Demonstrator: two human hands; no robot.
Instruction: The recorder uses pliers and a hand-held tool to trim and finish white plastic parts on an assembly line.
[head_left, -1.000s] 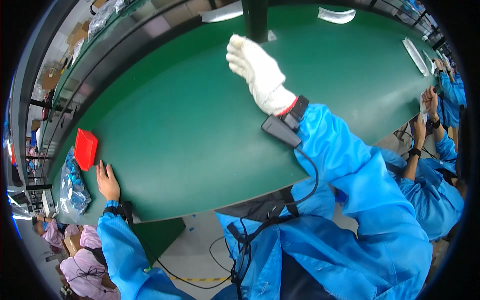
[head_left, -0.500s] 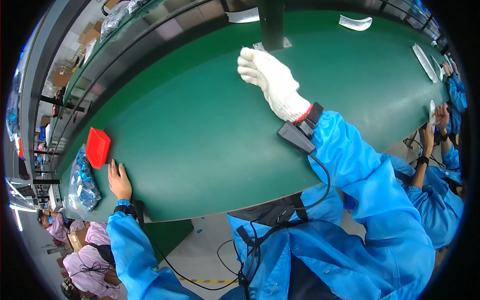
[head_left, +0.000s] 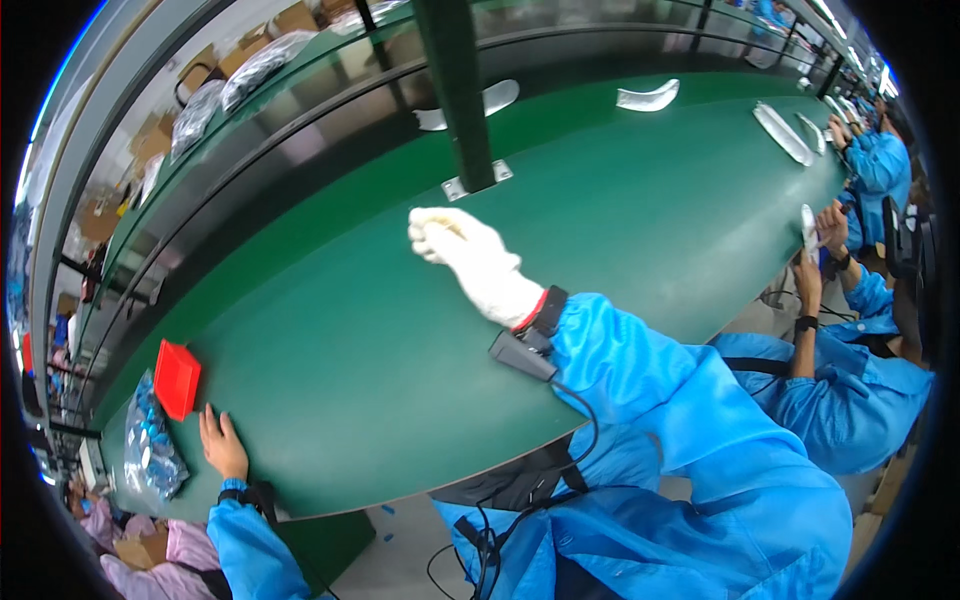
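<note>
My left hand (head_left: pixel 224 446), bare, lies on the green worktable (head_left: pixel 330 400) with its fingers stretched out. Just beyond its fingertips sits a red plastic bin (head_left: pixel 177 380). A clear plastic bag (head_left: pixel 153 450) with small blue pieces inside lies to the left of that hand. My right hand (head_left: pixel 475 260) wears a white knitted glove with a red cuff edge. Its fingers are curled together over the table, just on the near side of a dark green post. Whether anything is inside those fingers is hidden.
The dark green post (head_left: pixel 458 100) rises from a metal foot plate. Curved white parts lie along the far side, one (head_left: pixel 648 97) right of the post and another (head_left: pixel 783 134) farther right. Co-workers in blue stand at the right, one hand (head_left: pixel 830 225) near a white part.
The whole view has shifted, so the table sits lower in the picture. My right hand has drawn slightly nearer, its fingers more curled. My left hand stays beside the red bin.
</note>
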